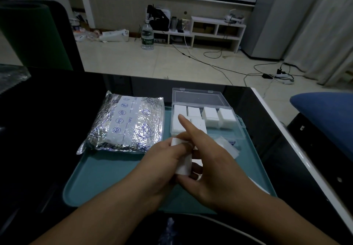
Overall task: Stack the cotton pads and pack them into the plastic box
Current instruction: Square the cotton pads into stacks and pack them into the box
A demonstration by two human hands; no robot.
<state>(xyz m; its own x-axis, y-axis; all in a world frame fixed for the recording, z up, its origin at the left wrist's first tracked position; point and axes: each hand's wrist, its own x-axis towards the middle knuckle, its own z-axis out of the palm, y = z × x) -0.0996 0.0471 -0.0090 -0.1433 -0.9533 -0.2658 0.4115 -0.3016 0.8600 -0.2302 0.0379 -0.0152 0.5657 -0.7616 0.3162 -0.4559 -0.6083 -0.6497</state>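
Observation:
Both hands meet over the teal tray around a small stack of white cotton pads. My left hand grips the stack from the left, fingers curled round it. My right hand holds it from the right, index finger stretched out toward the box. The clear plastic box stands open at the tray's far right, its lid tipped back. Inside it sit several white pad stacks side by side. More loose pads lie on the tray to the right of my hands.
A silver foil bag with blue print lies on the tray's far left. The tray rests on a black table with a white right edge. A blue cushion sits to the right. Floor cables and a water bottle lie beyond.

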